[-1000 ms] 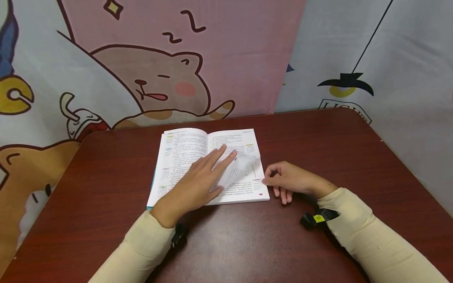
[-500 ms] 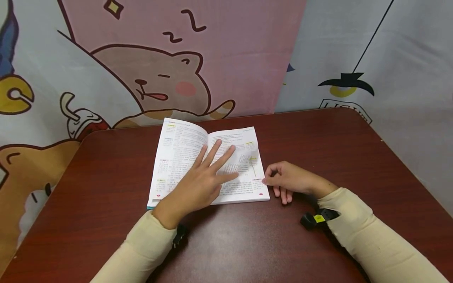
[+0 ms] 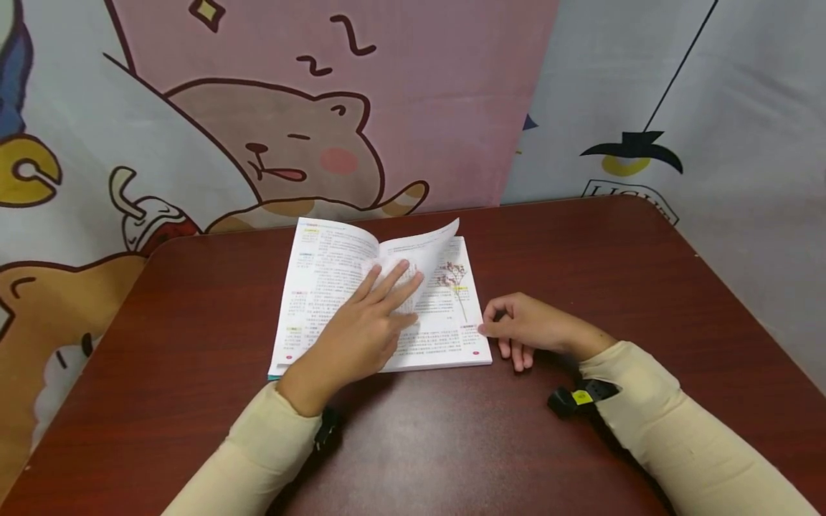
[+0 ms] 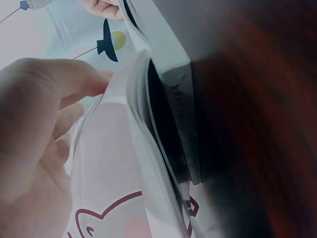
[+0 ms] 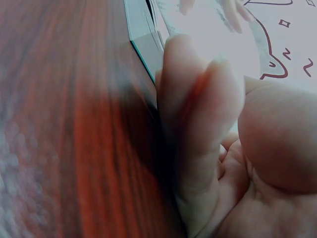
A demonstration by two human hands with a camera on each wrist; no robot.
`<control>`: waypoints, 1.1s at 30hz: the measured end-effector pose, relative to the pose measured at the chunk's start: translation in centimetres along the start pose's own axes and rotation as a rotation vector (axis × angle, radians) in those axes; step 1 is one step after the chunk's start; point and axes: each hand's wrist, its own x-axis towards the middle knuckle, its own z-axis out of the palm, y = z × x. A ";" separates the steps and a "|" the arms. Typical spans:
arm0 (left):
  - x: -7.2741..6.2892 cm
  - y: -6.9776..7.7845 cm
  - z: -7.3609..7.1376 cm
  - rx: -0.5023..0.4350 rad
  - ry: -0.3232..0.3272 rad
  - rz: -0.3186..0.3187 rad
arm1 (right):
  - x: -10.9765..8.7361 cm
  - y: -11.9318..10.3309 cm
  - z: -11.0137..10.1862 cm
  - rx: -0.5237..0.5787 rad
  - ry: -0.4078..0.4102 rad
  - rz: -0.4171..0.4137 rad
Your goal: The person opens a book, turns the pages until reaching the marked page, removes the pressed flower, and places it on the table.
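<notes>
An open book [image 3: 310, 301] lies on the table, its pages printed with text. Over its middle my left hand [image 3: 351, 333] spreads its fingers against a page [image 3: 429, 247] that curls up from the right half, far corner raised. A dried flower sprig [image 3: 454, 276] with small reddish blooms and a thin stem lies on the page beneath. My right hand [image 3: 532, 326] rests at the book's right edge, thumb and forefinger on it, the other fingers curled below. In the right wrist view the fingers [image 5: 203, 99] stand close by the book's corner [image 5: 141, 42].
The dark red wooden table [image 3: 413, 444] extends on all sides of the book. Behind it hangs a cloth backdrop [image 3: 452, 107] with cartoon animals. Each wrist wears a black strap device, as the right wrist device [image 3: 568, 403] shows.
The page under my left hand has swung up and leftward, baring the dried flower sprig. My left fingers have spread wider. The left half of the book has risen slightly. My right hand stays put.
</notes>
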 end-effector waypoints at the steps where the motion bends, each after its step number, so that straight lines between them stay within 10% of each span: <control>1: 0.0 0.0 0.0 -0.006 -0.007 0.000 | 0.0 0.0 0.0 -0.001 0.000 0.000; 33: -0.5 0.1 0.4 -0.148 -0.133 -0.267 | 0.0 0.4 0.1 -0.016 0.004 0.003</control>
